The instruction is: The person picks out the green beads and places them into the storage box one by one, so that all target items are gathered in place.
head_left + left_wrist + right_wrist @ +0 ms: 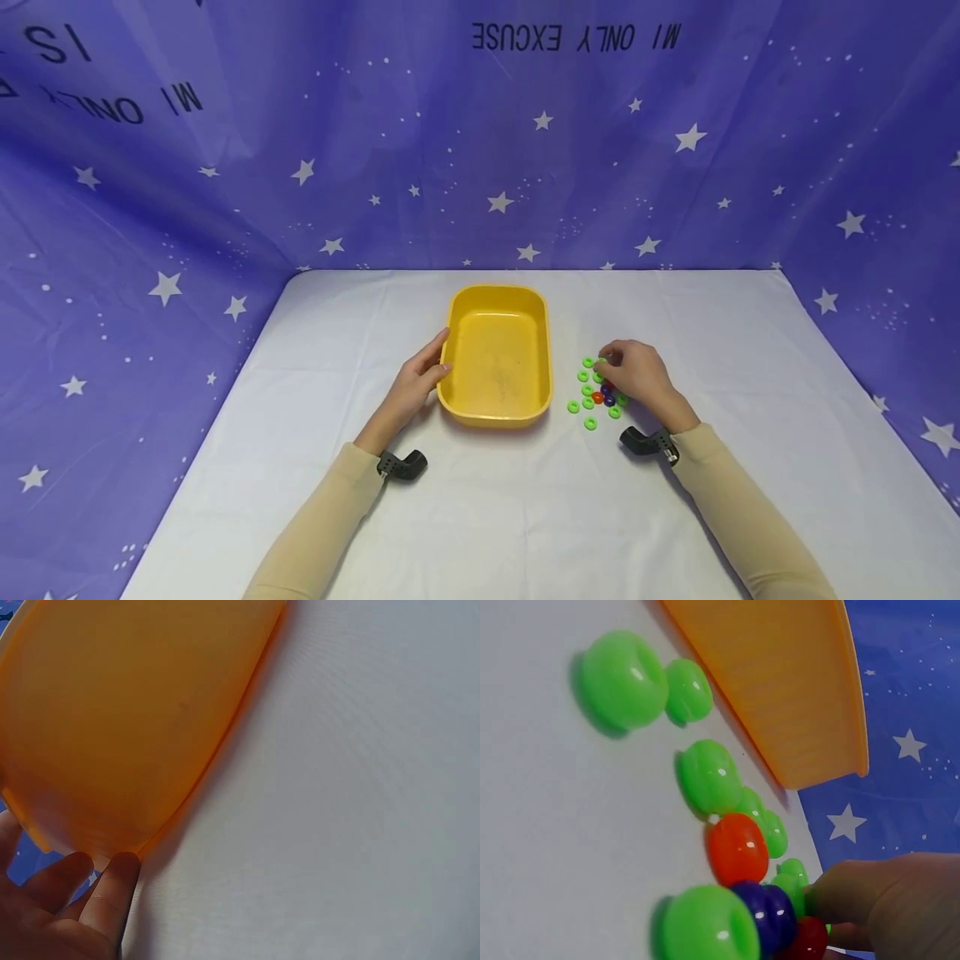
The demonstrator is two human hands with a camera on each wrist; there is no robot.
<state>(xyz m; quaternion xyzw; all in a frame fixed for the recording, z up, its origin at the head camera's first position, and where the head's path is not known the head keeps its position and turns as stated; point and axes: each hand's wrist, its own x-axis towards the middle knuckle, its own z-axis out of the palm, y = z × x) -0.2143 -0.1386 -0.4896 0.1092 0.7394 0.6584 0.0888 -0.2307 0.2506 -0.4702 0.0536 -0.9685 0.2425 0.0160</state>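
The yellow plastic bin [495,358] stands on the white-covered table. My left hand [416,379] is at its left side, fingers along the outer wall and thumb at the rim. In the left wrist view the fingertips [124,862] touch the bin's wall [150,727]. Right of the bin lies a loose group of small glossy rings: several green rings [590,423], with orange [737,849] and purple ones [763,911] among them. At the far side of this group my right hand [637,371] pinches a green ring [602,362] between thumb and forefinger. A dark red ring [808,941] lies below that hand.
A white cloth [480,517] covers the table. Purple curtains with white stars [498,202] hang behind it and on both sides. Each wrist wears a black camera mount, the left one [405,465] and the right one [643,442], low over the cloth.
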